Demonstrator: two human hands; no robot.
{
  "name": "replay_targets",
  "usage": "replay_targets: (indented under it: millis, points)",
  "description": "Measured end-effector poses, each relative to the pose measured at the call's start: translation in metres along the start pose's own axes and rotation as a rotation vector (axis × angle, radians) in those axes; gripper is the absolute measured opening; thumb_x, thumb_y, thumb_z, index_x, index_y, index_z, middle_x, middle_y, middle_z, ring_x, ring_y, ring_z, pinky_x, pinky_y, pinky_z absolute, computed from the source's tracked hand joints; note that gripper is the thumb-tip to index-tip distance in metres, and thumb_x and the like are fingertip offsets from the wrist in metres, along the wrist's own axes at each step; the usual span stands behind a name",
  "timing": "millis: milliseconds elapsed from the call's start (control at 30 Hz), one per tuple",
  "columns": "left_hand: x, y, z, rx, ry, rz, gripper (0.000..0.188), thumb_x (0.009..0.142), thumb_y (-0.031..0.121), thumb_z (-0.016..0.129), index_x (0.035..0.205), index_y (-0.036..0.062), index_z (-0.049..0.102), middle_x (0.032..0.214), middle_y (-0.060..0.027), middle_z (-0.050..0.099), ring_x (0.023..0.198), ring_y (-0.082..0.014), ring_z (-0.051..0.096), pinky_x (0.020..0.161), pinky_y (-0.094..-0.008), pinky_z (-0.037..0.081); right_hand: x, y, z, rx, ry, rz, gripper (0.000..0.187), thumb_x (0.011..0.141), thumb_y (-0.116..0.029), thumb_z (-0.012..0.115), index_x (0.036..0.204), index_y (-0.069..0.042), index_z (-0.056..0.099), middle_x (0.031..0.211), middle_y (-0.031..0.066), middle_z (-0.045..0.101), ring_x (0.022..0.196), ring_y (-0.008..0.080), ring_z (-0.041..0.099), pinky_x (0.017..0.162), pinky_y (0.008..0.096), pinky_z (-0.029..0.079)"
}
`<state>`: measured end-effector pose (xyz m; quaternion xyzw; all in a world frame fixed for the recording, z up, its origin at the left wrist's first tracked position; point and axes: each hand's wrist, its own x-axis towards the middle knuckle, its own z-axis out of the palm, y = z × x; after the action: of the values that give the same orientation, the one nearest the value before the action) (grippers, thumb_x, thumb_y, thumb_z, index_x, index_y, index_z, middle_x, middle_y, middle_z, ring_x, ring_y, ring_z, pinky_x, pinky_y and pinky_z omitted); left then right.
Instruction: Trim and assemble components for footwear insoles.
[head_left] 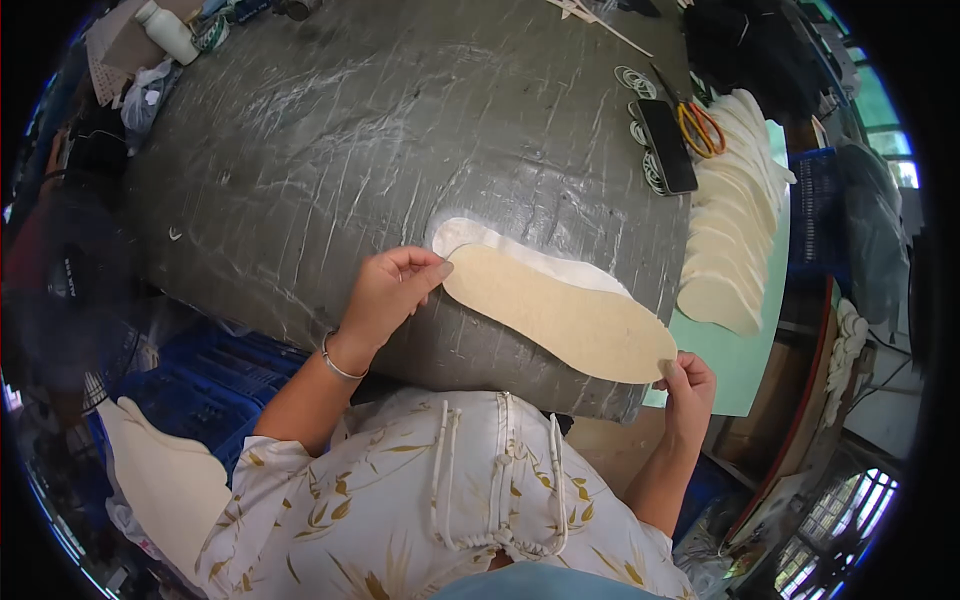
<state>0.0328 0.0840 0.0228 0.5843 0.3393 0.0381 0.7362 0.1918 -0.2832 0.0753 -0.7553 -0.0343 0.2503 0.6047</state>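
Note:
A cream insole [560,312] is stretched between my two hands over the near part of the table. My left hand [398,290] pinches its left end between thumb and fingers. At the other end, my right hand [687,385] grips the edge, thumb on top. Beneath and just behind it lies a white insole [535,258], partly covered and showing along the far side. To the right, a long row of overlapping cream insoles [735,220] rests on a pale green sheet [735,362].
A black phone [667,147], orange-handled scissors [701,130] and loops of pale cord [650,168] lie by the table's right edge. A white bottle [167,33] stands far left. More cream insoles [165,480] sit by a blue crate [215,385] at the lower left.

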Motion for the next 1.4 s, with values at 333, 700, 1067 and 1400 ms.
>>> replay_targets:
  millis: [333,700,1067,1400]
  points:
    - [0.04,0.01,-0.026,0.261,0.015,0.066,0.014,0.085,0.01,0.075,0.09,-0.003,0.073,0.076,-0.002,0.07,0.067,-0.0039,0.059,0.059,-0.0196,0.047,0.031,-0.015,0.023,-0.062,0.006,0.143,0.02,0.089,-0.017,0.069,0.082,0.0,0.063,0.067,0.0017,0.058,0.058,0.0084,0.05,0.058,0.0231,0.042]
    - [0.046,0.005,-0.028,0.239,0.009,0.02,0.011,0.084,0.007,0.075,0.089,-0.003,0.073,0.076,-0.0045,0.071,0.067,-0.0048,0.061,0.06,-0.0198,0.048,0.03,-0.016,0.02,-0.082,0.002,0.157,0.021,0.085,-0.019,0.073,0.08,-0.001,0.063,0.069,0.0018,0.059,0.056,0.0066,0.047,0.052,0.0207,0.035]
    - [0.048,0.005,-0.026,0.255,0.03,-0.006,0.009,0.084,0.006,0.075,0.089,-0.0015,0.073,0.074,-0.0042,0.071,0.066,-0.0046,0.06,0.06,-0.0201,0.047,0.034,-0.02,0.025,-0.086,0.04,0.143,0.023,0.081,-0.02,0.077,0.079,-0.001,0.065,0.068,0.0008,0.057,0.053,0.0056,0.045,0.049,0.0198,0.032]
    - [0.049,0.004,-0.026,0.301,0.026,-0.003,0.01,0.084,0.006,0.076,0.089,-0.0026,0.073,0.075,-0.0069,0.071,0.065,-0.0055,0.062,0.058,-0.0199,0.048,0.038,-0.017,0.022,-0.117,-0.023,0.134,0.026,0.085,-0.026,0.074,0.081,-0.003,0.063,0.07,0.0,0.059,0.053,0.0038,0.042,0.049,0.0197,0.029]
